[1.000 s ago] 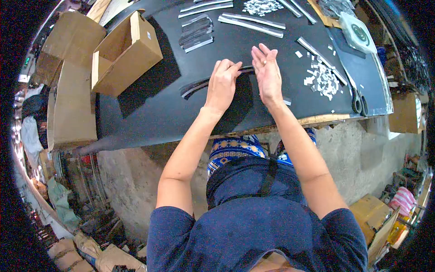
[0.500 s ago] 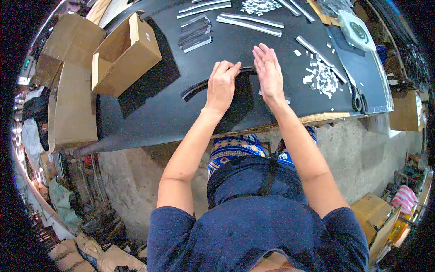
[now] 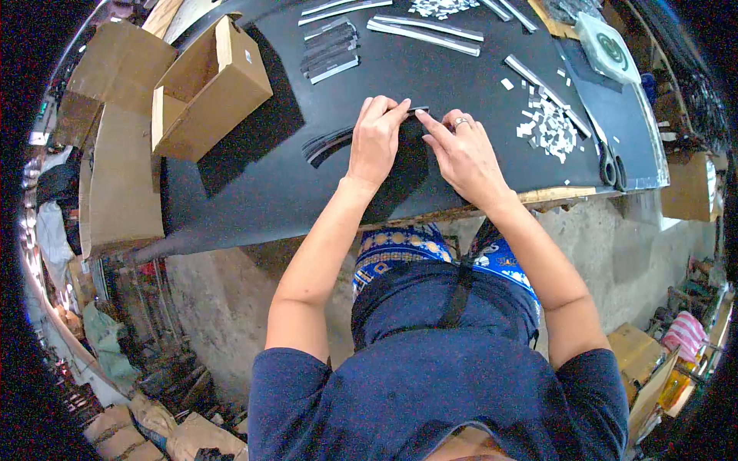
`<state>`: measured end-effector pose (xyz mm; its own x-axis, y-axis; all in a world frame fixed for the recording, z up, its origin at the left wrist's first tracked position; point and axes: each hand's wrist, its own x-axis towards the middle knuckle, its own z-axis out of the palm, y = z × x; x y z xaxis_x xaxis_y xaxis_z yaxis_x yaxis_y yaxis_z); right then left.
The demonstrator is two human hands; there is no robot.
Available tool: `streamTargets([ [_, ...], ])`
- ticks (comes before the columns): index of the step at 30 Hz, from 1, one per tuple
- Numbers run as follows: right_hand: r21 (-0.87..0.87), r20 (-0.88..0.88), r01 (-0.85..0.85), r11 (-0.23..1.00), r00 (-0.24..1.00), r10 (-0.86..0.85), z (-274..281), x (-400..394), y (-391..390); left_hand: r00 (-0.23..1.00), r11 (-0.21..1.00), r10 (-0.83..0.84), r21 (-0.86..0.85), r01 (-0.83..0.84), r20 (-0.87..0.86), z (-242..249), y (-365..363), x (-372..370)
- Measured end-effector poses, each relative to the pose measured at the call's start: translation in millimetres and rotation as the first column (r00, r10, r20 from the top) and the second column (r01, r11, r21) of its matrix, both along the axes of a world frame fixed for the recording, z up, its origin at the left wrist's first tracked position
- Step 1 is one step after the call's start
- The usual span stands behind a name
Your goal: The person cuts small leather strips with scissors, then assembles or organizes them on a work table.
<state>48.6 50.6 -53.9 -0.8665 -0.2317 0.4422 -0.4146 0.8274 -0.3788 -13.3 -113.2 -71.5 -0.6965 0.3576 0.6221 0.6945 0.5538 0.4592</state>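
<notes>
A bundle of thin black strips (image 3: pixel 329 146) curves over the dark tabletop (image 3: pixel 254 207) near its front. Around the bundle's right part my left hand (image 3: pixel 374 138) is closed, thumb and fingers pinched near the end. My right hand (image 3: pixel 465 157) is at that right end, palm down, with its index fingertip against the strips. Its other fingers are bent, and whether it grips anything is hidden. A ring shows on one finger. Beyond the hands lie a stack of dark strips (image 3: pixel 329 48) and long white-edged strips (image 3: pixel 427 37).
An open cardboard box (image 3: pixel 219 92) stands at the left beside cardboard flaps (image 3: pixel 119 177). Small white pieces (image 3: pixel 550 131) are scattered at the right, near black-handled scissors (image 3: pixel 611 167). A clear plastic container (image 3: pixel 607 50) sits at the back right.
My right hand has turned from edge-on with straight fingers to palm down with bent fingers, its index fingertip now at the strip ends. The strips at the left end have fanned apart slightly.
</notes>
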Motion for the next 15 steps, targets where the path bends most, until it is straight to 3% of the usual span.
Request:
streamTargets([
  [8,0.143,-0.052,0.065,0.988,0.997,-0.058,-2.0,-3.1,-3.6,1.0,1.0,0.012,-0.02,-0.012,0.019,-1.3,-1.1,-0.1],
  [15,0.128,-0.047,0.068,0.989,0.997,-0.063,-4.7,-1.8,-4.5,1.0,1.0,0.013,-0.02,-0.013,0.01,-1.1,0.2,-0.2],
])
